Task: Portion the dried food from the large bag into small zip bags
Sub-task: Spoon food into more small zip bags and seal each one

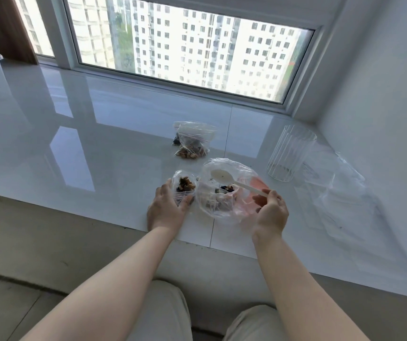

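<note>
No brand or writing can be read on any of the thin, crinkled clear plastic here. The left hand (166, 209) curls around a small zip bag (184, 187) held open and part-filled with brown and dark dried pieces, just left of the large bag (224, 190), whose wide round mouth shows a little dried food (225, 189) inside, while the right hand (270, 210) pinches the handle of a smooth white plastic spoon (224, 177) whose oval bowl hangs over that mouth. Farther off on the glossy white sill (99, 143) lie 2 filled zip bags (192, 143) with red seal strips, and to the right stand a ribbed clear glass (289, 156) and loose flat plastic bags (340, 183).
</note>
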